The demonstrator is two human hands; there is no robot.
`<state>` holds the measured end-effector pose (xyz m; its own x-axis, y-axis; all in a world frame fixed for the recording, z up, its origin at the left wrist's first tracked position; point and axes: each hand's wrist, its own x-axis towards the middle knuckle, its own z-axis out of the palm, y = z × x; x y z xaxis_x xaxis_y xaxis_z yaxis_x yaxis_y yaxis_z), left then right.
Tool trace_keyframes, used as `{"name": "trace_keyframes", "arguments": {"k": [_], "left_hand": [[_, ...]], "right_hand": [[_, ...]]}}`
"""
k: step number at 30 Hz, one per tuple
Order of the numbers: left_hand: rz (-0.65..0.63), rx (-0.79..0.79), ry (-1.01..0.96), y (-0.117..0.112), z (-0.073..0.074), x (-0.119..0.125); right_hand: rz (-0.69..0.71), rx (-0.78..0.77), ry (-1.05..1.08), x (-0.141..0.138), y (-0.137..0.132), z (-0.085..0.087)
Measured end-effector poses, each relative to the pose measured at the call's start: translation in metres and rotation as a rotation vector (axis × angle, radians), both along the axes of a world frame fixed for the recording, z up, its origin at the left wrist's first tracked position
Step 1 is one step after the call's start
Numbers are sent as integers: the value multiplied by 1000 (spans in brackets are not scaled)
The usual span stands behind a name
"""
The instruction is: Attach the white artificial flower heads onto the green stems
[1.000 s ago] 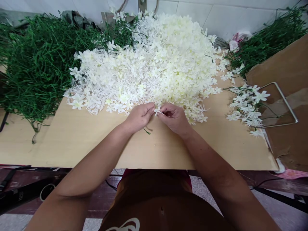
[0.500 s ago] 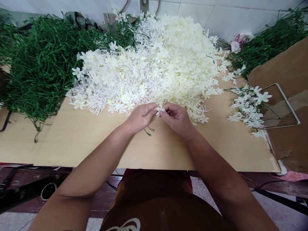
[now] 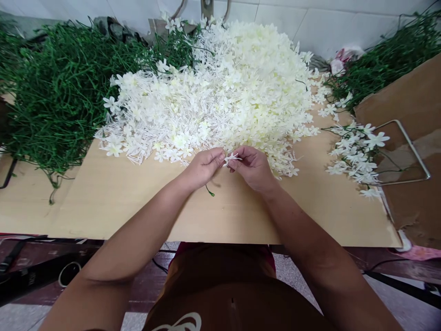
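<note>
The table (image 3: 327,225) spans the view, pale and wood-toned, its near edge just in front of the person's body. Across its middle and back spreads a heap (image 3: 248,87) of white flowers, creamier toward the right, with thin white strands showing among the petals on the left. Left of it, and touching it, lies a tangled pile (image 3: 62,96) of green stems, a few of them trailing down toward the near edge. A cardboard sheet (image 3: 406,138) leans at the far right, torn at its lower part, and behind it sits a second batch of green stems (image 3: 392,57). Beside the cardboard lies a spray (image 3: 356,156) of white blossoms on green stems, next to a bent metal wire (image 3: 415,154).

Both hands meet at the front edge of the heap, fingertips nearly touching. The right hand (image 3: 253,168) is curled, its thumb and forefinger pinching a flower. The left hand (image 3: 203,168) is closed too, thumb against fingers, gripping a green stem (image 3: 210,191) whose tip pokes out below. That single white flower (image 3: 230,159) sits between the two sets of fingertips, above the table; how it joins the stem is hidden.
</note>
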<state>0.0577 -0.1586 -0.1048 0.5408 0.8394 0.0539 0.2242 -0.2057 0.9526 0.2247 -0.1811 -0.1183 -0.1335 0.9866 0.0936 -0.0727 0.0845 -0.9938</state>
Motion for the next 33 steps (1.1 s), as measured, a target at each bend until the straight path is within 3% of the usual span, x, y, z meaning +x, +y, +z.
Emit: {"name": "trace_keyframes", "arguments": {"k": [8, 21, 28, 33], "left_hand": [[-4, 25, 33, -2, 1, 2], [-19, 43, 46, 0, 2, -1], [-38, -18, -64, -1, 2, 2], [-30, -70, -143, -1, -3, 3]], "right_hand": [[124, -129, 97, 6, 1, 8], [110, -87, 48, 9, 0, 11], [121, -53, 79, 5, 0, 4], [54, -5, 76, -2, -2, 1]]}}
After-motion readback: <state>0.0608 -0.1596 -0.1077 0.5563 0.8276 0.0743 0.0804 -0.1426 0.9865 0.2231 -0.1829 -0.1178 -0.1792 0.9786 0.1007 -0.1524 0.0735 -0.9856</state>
